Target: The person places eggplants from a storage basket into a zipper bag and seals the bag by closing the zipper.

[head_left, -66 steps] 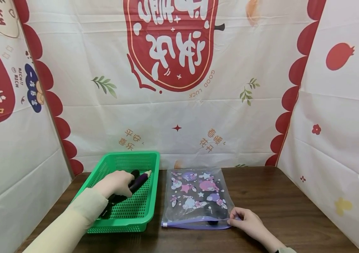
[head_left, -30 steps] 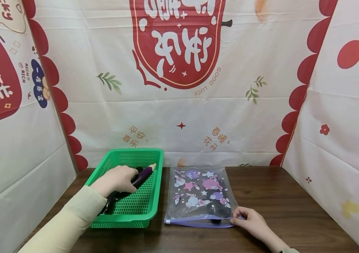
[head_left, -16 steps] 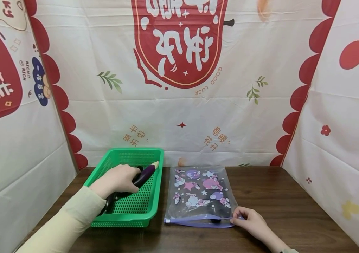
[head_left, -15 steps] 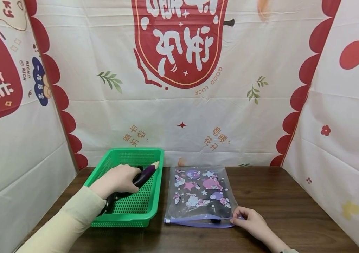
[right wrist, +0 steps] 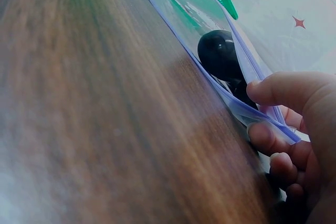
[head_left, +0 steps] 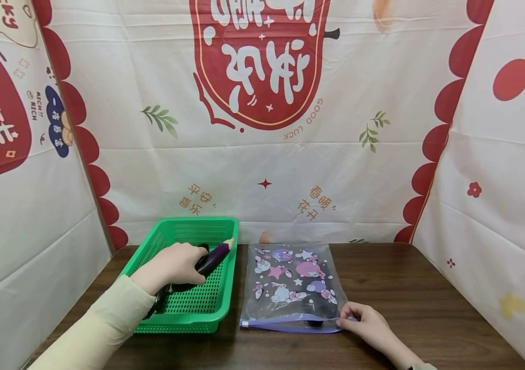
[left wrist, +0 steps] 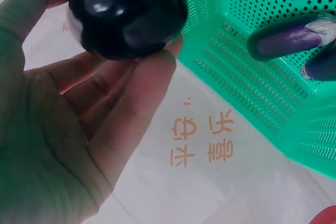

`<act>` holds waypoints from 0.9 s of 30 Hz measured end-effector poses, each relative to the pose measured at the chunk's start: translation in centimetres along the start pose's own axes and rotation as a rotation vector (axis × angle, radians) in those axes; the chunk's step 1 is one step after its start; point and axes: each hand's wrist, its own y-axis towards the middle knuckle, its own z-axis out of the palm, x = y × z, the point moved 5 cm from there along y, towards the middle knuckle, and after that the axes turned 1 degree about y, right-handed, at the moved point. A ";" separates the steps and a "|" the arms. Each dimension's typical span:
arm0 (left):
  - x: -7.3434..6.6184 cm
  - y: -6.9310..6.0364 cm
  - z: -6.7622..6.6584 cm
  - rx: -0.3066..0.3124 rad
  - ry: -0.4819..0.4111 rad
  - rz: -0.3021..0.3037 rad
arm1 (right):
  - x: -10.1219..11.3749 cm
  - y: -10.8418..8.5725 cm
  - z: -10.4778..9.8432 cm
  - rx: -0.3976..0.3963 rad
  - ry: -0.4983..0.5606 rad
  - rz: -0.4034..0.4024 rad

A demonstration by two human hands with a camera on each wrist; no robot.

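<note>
My left hand is over the green basket and grips a dark purple eggplant. The pale stem end of that eggplant points toward the basket's far right corner. In the left wrist view its glossy round end sits between thumb and fingers. My right hand pinches the right corner of the purple-edged zip bag, which lies flat beside the basket. The mouth of the bag gapes, and dark glossy eggplants show inside it in the right wrist view.
More eggplants lie in the basket, partly hidden by the left hand in the head view. The white slider is at the bag's left corner. Brown wooden table extends right of the bag, and printed cloth hangs behind and at both sides.
The eggplant in my left hand has shifted slightly right and away, its stem end now by the basket's right rim. My right hand keeps its hold on the bag's corner. The head view has shifted slightly.
</note>
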 end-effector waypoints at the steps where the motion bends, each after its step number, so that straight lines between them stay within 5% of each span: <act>1: 0.0 0.0 0.0 -0.001 -0.003 0.000 | 0.0 0.0 0.0 0.000 0.001 0.001; 27: -2.2 -0.2 0.2 0.004 -0.020 0.052 | 0.2 -0.1 -0.1 0.006 -0.012 0.000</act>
